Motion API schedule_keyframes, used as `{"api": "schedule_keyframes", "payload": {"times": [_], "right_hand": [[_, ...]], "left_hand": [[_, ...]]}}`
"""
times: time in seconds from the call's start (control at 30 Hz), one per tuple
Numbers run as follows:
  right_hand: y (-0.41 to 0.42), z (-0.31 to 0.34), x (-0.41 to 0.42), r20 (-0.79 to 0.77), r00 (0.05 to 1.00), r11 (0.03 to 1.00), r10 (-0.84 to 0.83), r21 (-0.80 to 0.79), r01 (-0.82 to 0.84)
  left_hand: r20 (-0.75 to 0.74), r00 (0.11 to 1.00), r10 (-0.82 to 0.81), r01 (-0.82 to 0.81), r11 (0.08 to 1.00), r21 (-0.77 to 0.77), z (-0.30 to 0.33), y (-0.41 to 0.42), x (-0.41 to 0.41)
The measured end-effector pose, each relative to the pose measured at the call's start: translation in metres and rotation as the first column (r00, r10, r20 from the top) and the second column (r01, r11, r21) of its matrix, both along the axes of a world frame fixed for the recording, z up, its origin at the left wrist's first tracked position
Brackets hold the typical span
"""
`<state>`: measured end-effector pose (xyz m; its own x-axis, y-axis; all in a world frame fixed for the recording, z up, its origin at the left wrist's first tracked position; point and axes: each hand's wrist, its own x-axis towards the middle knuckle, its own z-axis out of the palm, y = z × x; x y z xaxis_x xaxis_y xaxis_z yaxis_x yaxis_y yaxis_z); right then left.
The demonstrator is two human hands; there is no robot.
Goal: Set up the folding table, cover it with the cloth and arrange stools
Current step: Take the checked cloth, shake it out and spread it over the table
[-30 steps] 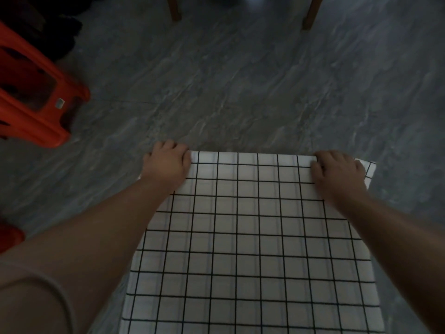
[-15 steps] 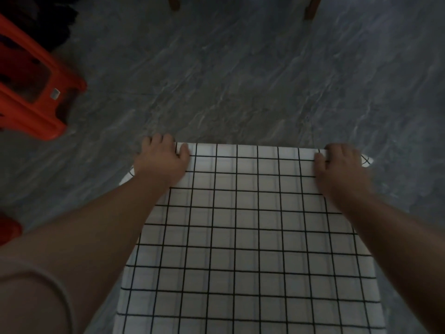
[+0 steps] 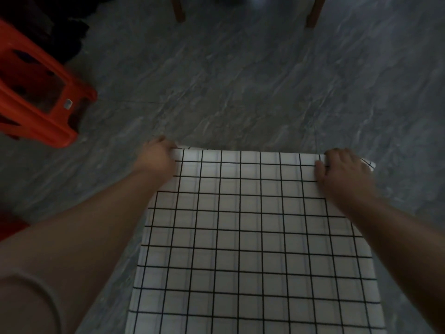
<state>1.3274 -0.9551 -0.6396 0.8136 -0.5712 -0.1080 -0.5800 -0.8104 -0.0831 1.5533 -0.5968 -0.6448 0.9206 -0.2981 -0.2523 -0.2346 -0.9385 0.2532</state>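
Checked cloth [image 3: 252, 237] stretches lengthwise away from the person. Left hand [image 3: 156, 157] and right hand [image 3: 342, 169] grasp its far corners, equally near.

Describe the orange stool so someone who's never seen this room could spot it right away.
Start at the white black-grid cloth that the left hand and right hand grip at its far corners. Look left and farther across the grey marbled floor. The orange plastic stool lies tipped there, the only bright thing against the dim surroundings.
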Motion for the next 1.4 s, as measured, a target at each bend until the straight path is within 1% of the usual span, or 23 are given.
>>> {"api": "schedule_keyframes", "payload": {"times": [0.07,0.13,0.2,0.27,0.33,0.4,0.43,0.47,0.5,0.53,0.6,0.67,0.7,0.73,0.8,0.9,1.03,1.1,1.17,1.23,1.27,1.33,1.4], "right_hand": [[0.004,0.003,0.0,0.008,1.0,0.998,0.01,-0.064,-0.01],[0.008,0.007,0.001,0.045,0.999,0.999,0.03,-0.035,-0.028],[0.012,0.008,0.003,0.064,0.997,0.999,0.053,-0.014,-0.053],[0.012,0.005,0.004,0.029,0.998,0.998,0.063,-0.027,-0.062],[0.01,0.0,0.005,0.009,0.999,0.998,0.051,-0.029,-0.051],[0.01,-0.002,0.006,0.013,0.999,0.999,0.032,-0.014,-0.032],[0.012,-0.002,0.006,0.022,0.999,1.0,0.026,-0.007,-0.026],[0.016,-0.001,0.006,0.032,0.999,1.0,0.025,-0.005,-0.025],[0.021,-0.001,0.005,0.041,0.999,0.999,0.035,-0.009,-0.034],[0.028,0.0,0.004,0.054,0.997,0.998,0.056,-0.017,-0.055],[0.041,0.002,0.0,0.078,0.992,0.995,0.103,-0.019,-0.101],[0.046,0.0,-0.002,0.07,0.991,0.994,0.113,-0.007,-0.113],[0.045,-0.003,-0.004,0.055,0.993,0.995,0.102,0.005,-0.102],[0.043,-0.006,-0.005,0.031,0.996,0.996,0.088,0.019,-0.089],[0.038,-0.015,-0.009,-0.019,0.997,0.997,0.08,0.027,-0.079],[0.034,-0.023,-0.008,-0.049,0.995,0.996,0.092,0.009,-0.091],[0.031,-0.022,-0.006,-0.064,0.995,0.997,0.082,0.008,-0.082],[0.029,-0.02,-0.006,-0.09,0.992,0.996,0.088,0.034,-0.086],[0.026,-0.019,-0.004,-0.115,0.989,0.992,0.094,0.096,-0.083],[0.023,-0.013,-0.006,-0.059,0.994,0.985,0.091,0.153,-0.081],[0.023,-0.008,-0.009,-0.008,0.996,0.984,0.094,0.152,-0.092],[0.027,0.002,-0.021,0.062,0.993,0.988,0.105,0.107,-0.111],[0.04,0.01,-0.04,0.102,0.991,0.993,0.086,0.078,-0.094]], "left_hand": [[0.007,0.998,0.055,-0.055,0.998,-0.019,0.001,-0.005,-0.004],[0.009,0.995,0.097,-0.096,0.992,-0.08,0.001,-0.013,-0.011],[0.008,0.993,0.117,-0.116,0.99,-0.082,0.001,-0.018,-0.016],[0.023,0.989,0.145,-0.143,0.987,-0.074,0.0,-0.019,-0.017],[-0.013,0.979,0.206,-0.206,0.973,-0.1,0.0,-0.017,-0.016],[-0.04,0.969,0.244,-0.247,0.965,-0.091,-0.001,-0.017,-0.016],[-0.036,0.972,0.23,-0.232,0.971,-0.057,-0.003,-0.017,-0.018],[-0.021,0.983,0.182,-0.182,0.983,-0.006,-0.006,-0.017,-0.021],[0.022,0.991,0.134,-0.135,0.989,0.064,-0.007,-0.017,-0.025],[0.08,0.99,0.115,-0.123,0.987,0.101,-0.007,-0.017,-0.029],[0.206,0.976,0.072,-0.092,0.992,0.088,-0.005,-0.02,-0.04],[0.299,0.946,-0.123,0.105,0.992,0.075,0.0,-0.023,-0.054],[0.3,0.926,-0.228,0.217,0.974,0.07,-0.003,-0.021,-0.059],[0.28,0.913,-0.297,0.288,0.955,0.073,-0.007,-0.02,-0.063],[0.207,0.929,-0.306,0.295,0.952,0.082,-0.015,-0.016,-0.065],[0.207,0.93,-0.303,0.28,0.951,0.132,-0.023,-0.016,-0.065],[0.172,0.94,-0.294,0.278,0.954,0.113,-0.022,-0.015,-0.058],[0.138,0.953,-0.271,0.267,0.963,0.045,-0.019,-0.014,-0.058],[0.115,0.964,-0.24,0.251,0.962,-0.102,-0.013,-0.01,-0.057],[0.12,0.965,-0.232,0.253,0.945,-0.209,-0.006,-0.006,-0.057],[0.139,0.959,-0.248,0.272,0.941,-0.2,-0.003,-0.005,-0.057],[0.2,0.937,-0.286,0.307,0.948,-0.083,0.003,-0.002,-0.064],[0.222,0.927,-0.302,0.306,0.952,0.018,0.009,0.001,-0.082]]}}
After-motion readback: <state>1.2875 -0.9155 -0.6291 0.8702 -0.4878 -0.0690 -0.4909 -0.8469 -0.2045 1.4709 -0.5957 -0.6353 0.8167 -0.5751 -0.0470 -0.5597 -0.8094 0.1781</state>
